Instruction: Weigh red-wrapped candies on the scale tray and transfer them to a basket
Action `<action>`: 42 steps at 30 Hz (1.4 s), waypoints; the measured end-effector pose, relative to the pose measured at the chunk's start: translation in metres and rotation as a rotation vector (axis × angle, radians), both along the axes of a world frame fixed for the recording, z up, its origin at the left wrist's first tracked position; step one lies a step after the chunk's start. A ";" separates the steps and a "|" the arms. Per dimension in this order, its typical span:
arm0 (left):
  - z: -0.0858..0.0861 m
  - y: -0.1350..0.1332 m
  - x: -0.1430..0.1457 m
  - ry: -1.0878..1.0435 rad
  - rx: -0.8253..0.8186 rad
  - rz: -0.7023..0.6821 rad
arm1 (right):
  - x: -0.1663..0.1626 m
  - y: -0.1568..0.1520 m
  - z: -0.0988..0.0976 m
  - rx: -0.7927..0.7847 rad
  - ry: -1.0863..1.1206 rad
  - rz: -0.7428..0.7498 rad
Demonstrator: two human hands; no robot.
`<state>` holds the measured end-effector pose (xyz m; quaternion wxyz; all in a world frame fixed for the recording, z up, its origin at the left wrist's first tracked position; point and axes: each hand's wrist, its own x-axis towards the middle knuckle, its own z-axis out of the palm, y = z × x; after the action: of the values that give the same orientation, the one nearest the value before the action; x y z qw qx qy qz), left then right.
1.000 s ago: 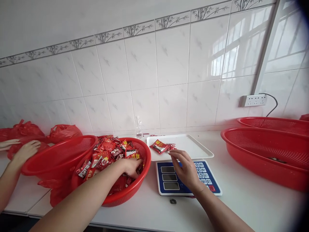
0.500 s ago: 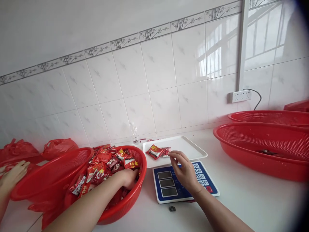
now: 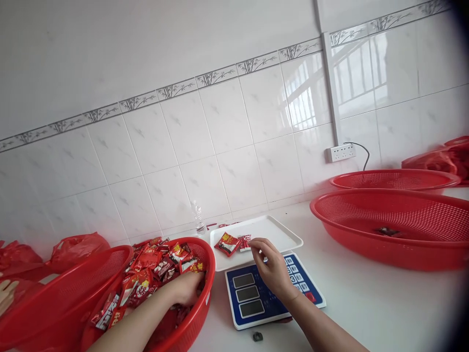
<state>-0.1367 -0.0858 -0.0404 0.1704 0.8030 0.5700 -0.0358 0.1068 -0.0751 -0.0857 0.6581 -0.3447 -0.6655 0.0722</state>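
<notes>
From my remote station, I found the left hand (image 3: 189, 287) inside a red basket (image 3: 194, 325) heaped with red packets (image 3: 144, 261). Its fingers were hidden among them near the basket's right side, so I could not tell whether they were spread, closed or gripping anything.

The right hand (image 3: 271, 270) was above a blue-and-white scale (image 3: 266, 294), its fingers bent and their tips drawn narrowly toward the thumb. These tips were at the near side of a small packet (image 3: 244, 242); I could not determine whether they touched or held it. That packet was on a white tray (image 3: 282, 234), just right of a larger packet (image 3: 227, 244). The tray was directly behind the scale's panel.

A small dark object (image 3: 257, 336) was on the white counter (image 3: 362, 303), in front of the scale. I noted a clear bottle (image 3: 199, 222) by the wall, behind the tray's left end. To the right, a long basket (image 3: 381, 254) contained a dark item (image 3: 386, 231). At the far left edge, a co-worker's hand (image 3: 6, 294) was partly visible near red bags (image 3: 78, 252).
</notes>
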 end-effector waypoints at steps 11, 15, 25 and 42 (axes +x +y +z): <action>0.048 0.009 -0.011 -0.371 0.166 0.126 | 0.001 0.001 -0.001 -0.025 0.021 0.016; 0.064 0.015 0.002 -0.582 0.146 0.306 | 0.001 0.001 0.000 -0.041 0.033 0.020; 0.036 0.050 0.080 -0.487 0.127 0.142 | 0.007 0.016 -0.006 -0.065 -0.159 -0.234; 0.040 0.004 0.006 0.131 -0.269 0.049 | 0.006 0.013 -0.007 -0.074 -0.259 -0.192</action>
<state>-0.1303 -0.0818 -0.0003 0.2398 0.7546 0.5893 -0.1603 0.1128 -0.0617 -0.0923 0.5574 -0.4370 -0.7058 -0.0115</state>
